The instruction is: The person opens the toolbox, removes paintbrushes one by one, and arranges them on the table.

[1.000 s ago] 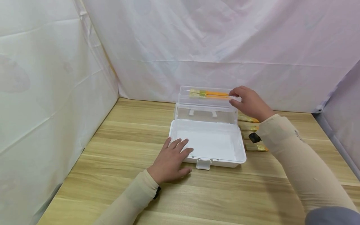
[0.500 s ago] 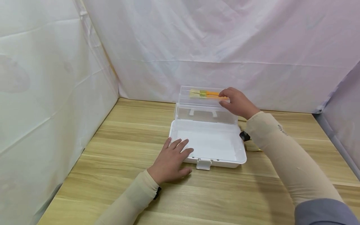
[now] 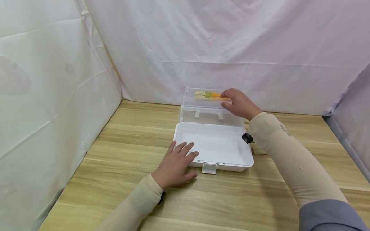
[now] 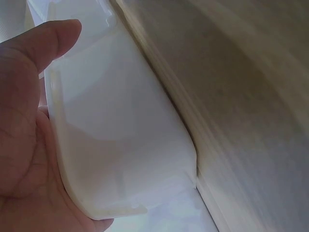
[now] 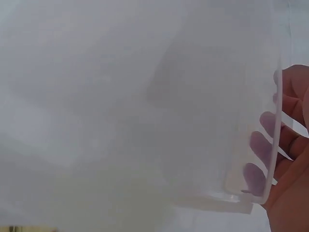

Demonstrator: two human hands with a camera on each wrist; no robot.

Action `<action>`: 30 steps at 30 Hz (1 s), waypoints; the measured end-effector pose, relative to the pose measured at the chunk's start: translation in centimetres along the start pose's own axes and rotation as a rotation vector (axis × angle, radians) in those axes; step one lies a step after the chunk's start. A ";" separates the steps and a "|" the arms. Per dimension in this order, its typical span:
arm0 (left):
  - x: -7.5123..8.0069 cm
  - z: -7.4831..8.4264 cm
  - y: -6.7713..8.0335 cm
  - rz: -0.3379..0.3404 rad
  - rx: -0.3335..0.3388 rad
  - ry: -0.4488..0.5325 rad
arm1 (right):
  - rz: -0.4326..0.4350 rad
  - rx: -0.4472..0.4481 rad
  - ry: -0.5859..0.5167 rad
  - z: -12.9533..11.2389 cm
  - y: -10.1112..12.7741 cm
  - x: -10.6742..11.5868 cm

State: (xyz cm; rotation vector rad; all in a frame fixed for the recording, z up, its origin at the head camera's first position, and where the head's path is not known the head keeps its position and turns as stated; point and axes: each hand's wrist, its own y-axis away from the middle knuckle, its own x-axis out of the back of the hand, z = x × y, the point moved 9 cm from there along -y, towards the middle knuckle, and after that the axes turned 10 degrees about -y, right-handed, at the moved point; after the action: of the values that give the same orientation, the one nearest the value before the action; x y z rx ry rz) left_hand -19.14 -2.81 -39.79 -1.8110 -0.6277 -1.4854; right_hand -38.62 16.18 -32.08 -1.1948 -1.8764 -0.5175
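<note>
A white plastic box (image 3: 248, 158) lies open on the wooden table (image 3: 121, 141), its clear lid (image 3: 208, 118) standing upright at the back. Behind the lid's top edge lie brushes (image 3: 206, 95) with pale bristles and orange handles. My right hand (image 3: 238, 104) grips the lid's top edge near its right end; in the right wrist view its fingers (image 5: 288, 145) show curled behind the clear lid (image 5: 193, 96). My left hand (image 3: 176, 163) rests flat, fingers straight, on the box's front left corner. Up close, the palm (image 4: 21, 140) lies against the white box (image 4: 120, 145).
White cloth walls (image 3: 57, 80) close in the table on the left, back and right. A black wrist mount (image 3: 247, 138) sits on my right sleeve, just right of the box. Bare wood (image 3: 231, 199) stretches in front of the box.
My right hand has slid left along the lid's top edge, and its forearm now covers the brushes that lay on the table right of the box. The left hand has not moved.
</note>
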 end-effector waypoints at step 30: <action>0.0 -0.3 0.5 -0.003 -0.004 -0.006 | -0.014 -0.154 -0.110 2.0 -2.5 0.3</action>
State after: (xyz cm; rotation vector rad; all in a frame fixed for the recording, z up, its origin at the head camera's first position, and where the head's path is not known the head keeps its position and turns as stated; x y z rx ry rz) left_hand -18.95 -3.38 -39.84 -1.8186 -0.6306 -1.4850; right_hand -41.73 16.64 -32.73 -1.3349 -1.9675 -0.6251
